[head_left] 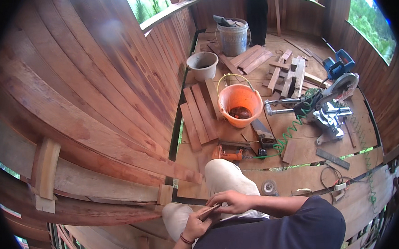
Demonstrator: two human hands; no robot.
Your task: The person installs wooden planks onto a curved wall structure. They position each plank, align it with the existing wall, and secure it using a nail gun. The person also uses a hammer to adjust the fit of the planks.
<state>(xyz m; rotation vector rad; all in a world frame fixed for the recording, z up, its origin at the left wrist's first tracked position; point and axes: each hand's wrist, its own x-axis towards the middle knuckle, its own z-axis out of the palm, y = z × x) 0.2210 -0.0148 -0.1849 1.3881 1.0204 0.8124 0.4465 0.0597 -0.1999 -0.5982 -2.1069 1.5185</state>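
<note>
Close to my body, above my knees, a small flat piece of wood (208,212) is held between both hands. My left hand (195,226), a band at its wrist, has its fingers closed around the lower left side of the piece. From the right, my right hand (232,202) grips the other end, its fingers bent over the top. Part of the piece is hidden by my fingers. A wooden block (165,194) at the wall's lower edge is close to my left knee.
An orange nail gun (228,154), a handsaw (263,133) and an orange bucket (241,99) are ahead. A miter saw (331,116) with a coiled green hose (288,136) stands at right. Planks (200,113) lie by the left wall. A person (256,13) stands at the back.
</note>
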